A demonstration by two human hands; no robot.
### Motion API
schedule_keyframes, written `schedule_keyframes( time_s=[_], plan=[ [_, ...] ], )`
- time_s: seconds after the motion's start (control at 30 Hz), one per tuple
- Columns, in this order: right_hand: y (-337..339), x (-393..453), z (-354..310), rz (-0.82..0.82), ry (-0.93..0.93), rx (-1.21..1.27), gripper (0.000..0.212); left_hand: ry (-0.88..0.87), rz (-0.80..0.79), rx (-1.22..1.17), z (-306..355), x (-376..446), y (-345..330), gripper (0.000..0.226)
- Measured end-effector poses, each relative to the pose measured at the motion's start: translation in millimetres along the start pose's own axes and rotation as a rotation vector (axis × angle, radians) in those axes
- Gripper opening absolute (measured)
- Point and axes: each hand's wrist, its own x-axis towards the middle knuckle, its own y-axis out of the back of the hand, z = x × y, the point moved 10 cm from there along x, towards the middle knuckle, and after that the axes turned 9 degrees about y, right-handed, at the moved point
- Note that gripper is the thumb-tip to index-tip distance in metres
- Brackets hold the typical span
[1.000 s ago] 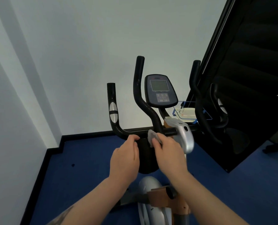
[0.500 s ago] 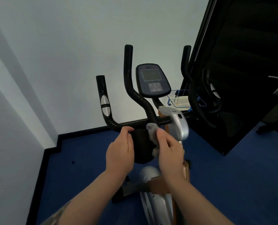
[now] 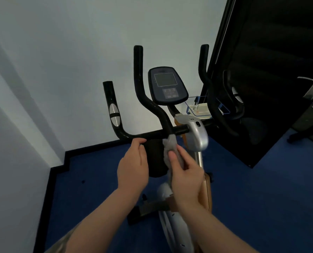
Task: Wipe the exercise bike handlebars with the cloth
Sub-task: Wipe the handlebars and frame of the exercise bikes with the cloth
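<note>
Presently on view, one exercise bike with black handlebars (image 3: 152,133): a horizontal crossbar, an outer left upright bearing a silver oval sensor pad (image 3: 114,115), and two taller inner uprights that rise on either side of the console (image 3: 167,85), whose screen is dark. Left hand (image 3: 133,164): fingers curled over the crossbar from the near side, thumb beneath, gripping the bar just left of the black centre column (image 3: 154,156). Right hand (image 3: 185,173): fingers and thumb pinching a pale grey cloth (image 3: 170,145), bunched; the cloth's upper end touches the crossbar at the foot of the left inner upright, its lower end hangs beneath the hand. Silver housing (image 3: 196,132), just right of the cloth, at the head of the bike's post. Blue-rimmed clear tray (image 3: 199,108), behind the console, contents too small to tell. Blue floor (image 3: 101,189) with black skirting; pale wall (image 3: 70,52) behind; black panel (image 3: 279,70) at the right; door handle (image 3: 309,79) near the right edge.
</note>
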Motion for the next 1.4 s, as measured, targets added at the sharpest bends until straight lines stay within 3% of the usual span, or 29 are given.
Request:
schedule_keyframes(
  time_s=[0.1, 0.37, 0.6, 0.87, 1.0, 1.07, 1.23, 1.4],
  plan=[
    [7, -15, 6, 0.035, -0.007, 0.001, 0.026, -0.022, 0.014, 0.008, 3, 0, 1, 0.030],
    [-5, 9, -9, -0.086, 0.143, -0.121, 0.032, 0.004, 0.028, 0.029, 4, -3, 2, 0.031],
    [-54, 35, -65, -0.471, 0.592, -0.555, 0.025, -0.101, 0.014, 0.208, 20, -6, 7, 0.030],
    [-25, 11, -62, -0.438, 0.745, -0.667, 0.028, -0.148, -0.019, 0.324, 24, -6, 6, 0.032],
    [-57, 35, -65, -0.554, 0.625, -0.609, 0.020, -0.106, -0.009, 0.264, 20, -6, 4, 0.029],
    [-61, 39, -61, -0.545, 0.566, -0.565, 0.023, -0.085, 0.003, 0.245, 17, -6, 5, 0.029],
    [-27, 25, -56, -0.430, 0.620, -0.537, 0.030, -0.096, -0.011, 0.256, 17, -4, 4, 0.031],
    [-58, 44, -49, -0.510, 0.493, -0.623, 0.022, -0.081, 0.018, 0.179, 13, -4, 3, 0.031]
  ],
)
